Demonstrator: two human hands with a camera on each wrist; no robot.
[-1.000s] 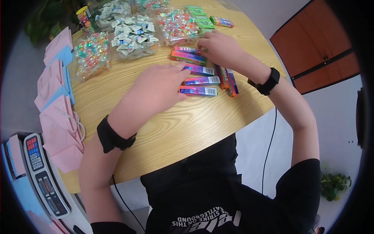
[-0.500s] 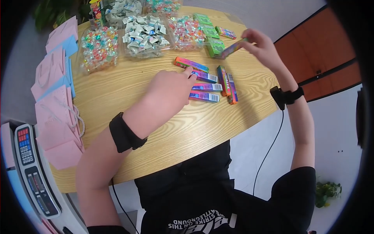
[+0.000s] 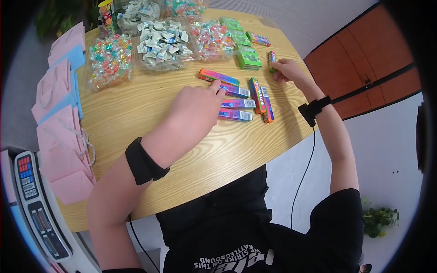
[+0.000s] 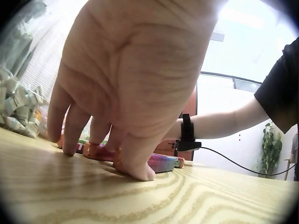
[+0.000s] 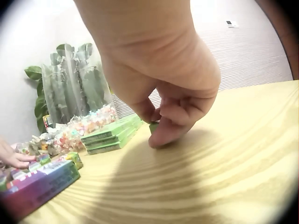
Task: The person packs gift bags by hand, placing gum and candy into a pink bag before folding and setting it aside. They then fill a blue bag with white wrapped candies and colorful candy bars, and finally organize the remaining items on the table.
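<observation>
With thumb and fingers my right hand (image 3: 291, 72) pinches one end of a narrow candy pack (image 3: 271, 57), standing lengthwise near the table's far right edge. In the right wrist view only a small green end of it shows by the fingertips (image 5: 158, 139). My left hand (image 3: 193, 107) lies over a row of purple candy packs (image 3: 239, 115), extended fingers touching them and covering their left ends. Seen from the left wrist, its thumb (image 4: 144, 171) reaches down to the tabletop beside the packs. An orange-and-purple candy pack (image 3: 218, 77) lies just beyond the fingers.
Two more candy packs (image 3: 257, 96) lie crosswise right of the row. Green boxes (image 3: 249, 58) and a colourful pack (image 3: 258, 38) sit farther back. Clear trays of wrapped candies (image 3: 110, 61) line the far side. Pink paper bags (image 3: 57, 132) and a scale (image 3: 41, 204) are at left.
My right hand has carried a candy pack from the row over to the far right, beside the green boxes, and lowered it to the table. The left hand stays over the row.
</observation>
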